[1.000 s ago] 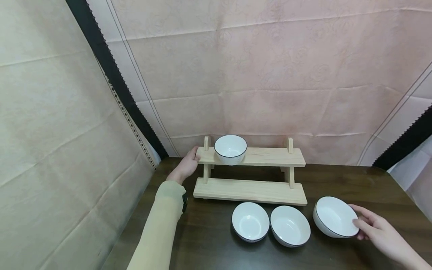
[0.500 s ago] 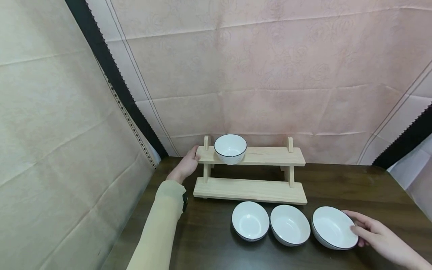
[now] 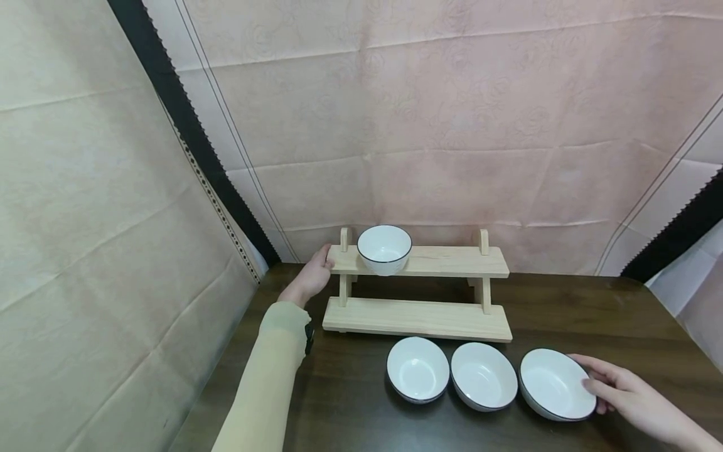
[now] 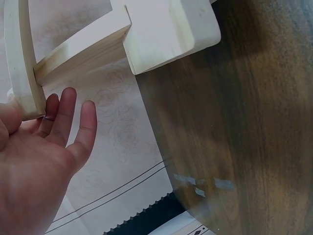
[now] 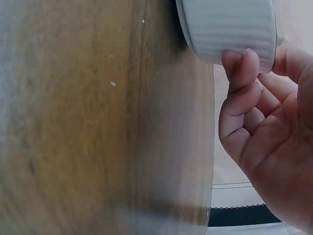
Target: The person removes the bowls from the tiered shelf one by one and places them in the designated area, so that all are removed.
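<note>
My left hand (image 3: 310,277) pinches the left end of the upper board of a pale two-tier wooden shelf (image 3: 446,260). In the left wrist view the thumb and index finger are at the board end (image 4: 29,103), while the other fingers spread loosely below it. At the right, my right hand (image 3: 629,390) pinches the rim of a white bowl (image 3: 556,384) with a dark edge, thumb inside. The right wrist view shows curled fingers (image 5: 243,68) against that bowl's ribbed outer side. This bowl stands at the right end of a row, beside a middle bowl (image 3: 484,376) and a left bowl (image 3: 418,369).
Another white bowl (image 3: 385,250) sits on the upper board, left of its middle. The lower board (image 3: 418,318) lies just behind the row of bowls. A dark wooden table (image 3: 570,301) carries everything, with a pale cloth backdrop (image 3: 452,125) behind and at the left.
My right hand has brought its bowl toward the front of the table, into line with the other two, and slightly left. The left hand keeps its place on the shelf.
</note>
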Tool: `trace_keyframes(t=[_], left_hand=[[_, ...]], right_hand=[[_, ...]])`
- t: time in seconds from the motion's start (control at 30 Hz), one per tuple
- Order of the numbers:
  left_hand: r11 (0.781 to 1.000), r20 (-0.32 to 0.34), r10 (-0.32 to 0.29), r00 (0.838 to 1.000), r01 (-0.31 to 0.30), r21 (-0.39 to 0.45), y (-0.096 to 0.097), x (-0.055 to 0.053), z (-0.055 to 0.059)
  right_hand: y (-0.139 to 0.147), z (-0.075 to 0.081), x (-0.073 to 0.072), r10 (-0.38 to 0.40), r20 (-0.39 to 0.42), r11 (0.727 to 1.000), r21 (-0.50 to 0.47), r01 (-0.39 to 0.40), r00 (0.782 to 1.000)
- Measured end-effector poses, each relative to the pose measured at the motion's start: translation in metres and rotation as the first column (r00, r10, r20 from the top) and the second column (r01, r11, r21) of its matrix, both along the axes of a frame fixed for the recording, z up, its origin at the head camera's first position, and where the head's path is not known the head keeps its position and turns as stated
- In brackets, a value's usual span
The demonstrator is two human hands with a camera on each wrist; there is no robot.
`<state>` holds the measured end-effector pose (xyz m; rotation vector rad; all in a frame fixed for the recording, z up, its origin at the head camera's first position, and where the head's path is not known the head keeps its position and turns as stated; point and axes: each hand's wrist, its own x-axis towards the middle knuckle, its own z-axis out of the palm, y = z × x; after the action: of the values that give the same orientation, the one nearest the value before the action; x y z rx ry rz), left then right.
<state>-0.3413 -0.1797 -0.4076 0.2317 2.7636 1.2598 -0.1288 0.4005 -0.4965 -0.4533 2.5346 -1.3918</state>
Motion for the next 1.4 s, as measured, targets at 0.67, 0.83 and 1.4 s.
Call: trace_keyframes(t=[0.67, 0.83, 1.4], left_hand=[[1.0, -0.001, -0.009, 1.0, 0.009, 0.002, -0.0008, -0.0011, -0.0014], [1.0, 0.0, -0.009, 1.0, 0.009, -0.001, -0.0016, -0.0022, -0.0018], [1.0, -0.012, -0.015, 1.0, 0.015, -0.002, -0.0022, -0.003, -0.0023]], right_hand=[[-0.0016, -0.0018, -0.0049, 0.052, -0.025, 0.998, 0.022, -0.051, 0.998], [-0.0007, -0.0011, -0.0064, 0.05, 0.02, 0.998, 0.022, -0.05, 0.999], [0.0015, 0.0074, -0.0062, 0.01, 0.177, 0.994, 0.103, -0.029, 0.984]])
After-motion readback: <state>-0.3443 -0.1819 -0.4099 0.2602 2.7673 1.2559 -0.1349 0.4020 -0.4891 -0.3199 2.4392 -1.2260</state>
